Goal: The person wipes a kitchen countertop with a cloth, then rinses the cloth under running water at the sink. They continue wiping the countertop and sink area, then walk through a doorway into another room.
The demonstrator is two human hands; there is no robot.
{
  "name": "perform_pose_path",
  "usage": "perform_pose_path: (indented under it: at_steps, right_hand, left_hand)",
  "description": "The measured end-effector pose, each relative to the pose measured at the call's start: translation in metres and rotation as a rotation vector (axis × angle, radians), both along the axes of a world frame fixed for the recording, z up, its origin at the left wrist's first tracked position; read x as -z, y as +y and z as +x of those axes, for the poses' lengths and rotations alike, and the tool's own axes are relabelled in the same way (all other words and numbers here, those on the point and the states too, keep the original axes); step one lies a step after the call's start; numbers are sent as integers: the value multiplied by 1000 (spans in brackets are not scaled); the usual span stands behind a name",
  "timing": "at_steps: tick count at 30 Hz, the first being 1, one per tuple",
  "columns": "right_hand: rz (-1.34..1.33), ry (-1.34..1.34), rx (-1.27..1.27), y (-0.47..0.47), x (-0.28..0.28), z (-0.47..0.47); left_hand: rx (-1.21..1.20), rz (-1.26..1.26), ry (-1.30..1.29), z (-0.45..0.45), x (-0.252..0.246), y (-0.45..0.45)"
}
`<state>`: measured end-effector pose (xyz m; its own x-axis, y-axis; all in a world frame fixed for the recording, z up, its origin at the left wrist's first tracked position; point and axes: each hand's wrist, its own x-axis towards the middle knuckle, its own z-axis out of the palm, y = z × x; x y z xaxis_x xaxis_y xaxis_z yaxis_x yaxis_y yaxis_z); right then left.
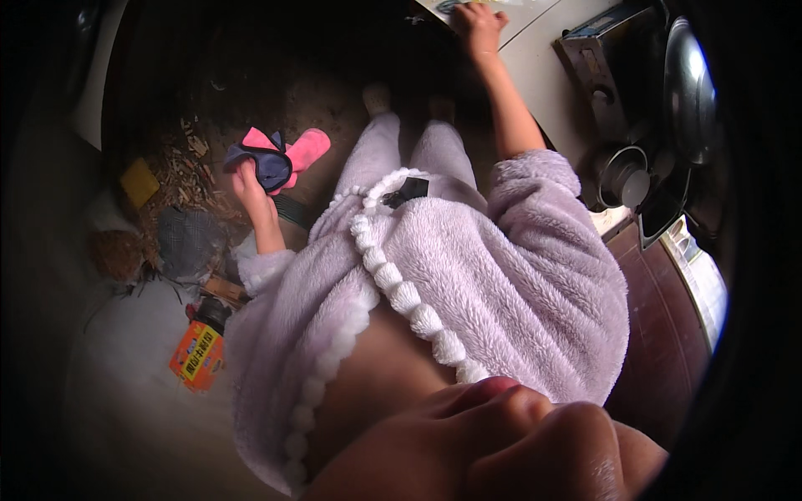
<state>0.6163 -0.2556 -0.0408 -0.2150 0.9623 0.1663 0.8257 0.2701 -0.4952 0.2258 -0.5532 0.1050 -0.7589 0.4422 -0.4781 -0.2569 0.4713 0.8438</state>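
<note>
On the left, my left hand [249,181] grips a bundle of pink fabric [307,150] and dark blue fabric [274,170] with black edging, held above the floor beside my legs. The pink part has a rounded end. At the top, my right hand [481,24] reaches over a white tiled counter [532,37], fingers bent down at its surface. A small dark bluish thing [447,6] lies by those fingers; whether they hold anything is not visible. My fluffy lilac clothing fills the middle.
Right of my right arm stand a gas stove [592,75], a shiny metal lid or pan [689,94] and a metal pot [621,178]. At left lie wood scraps [178,169], a yellow item [139,183], a grey checked item [188,241], an orange package [199,357] and a whitish bag [141,325].
</note>
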Motion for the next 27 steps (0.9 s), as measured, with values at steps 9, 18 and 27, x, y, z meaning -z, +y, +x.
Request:
perform_pose_path:
  at_steps: [9, 18, 27]
  right_hand:
    - [1, -74, 50, 4, 1, 19]
    - [3, -126, 56, 1, 2, 25]
    - [12, -157, 40, -2, 8, 21]
  left_hand:
    - [29, -40, -2, -29, 6, 24]
    - [126, -37, 13, -32, 11, 37]
    - [165, 2, 6, -45, 19, 39]
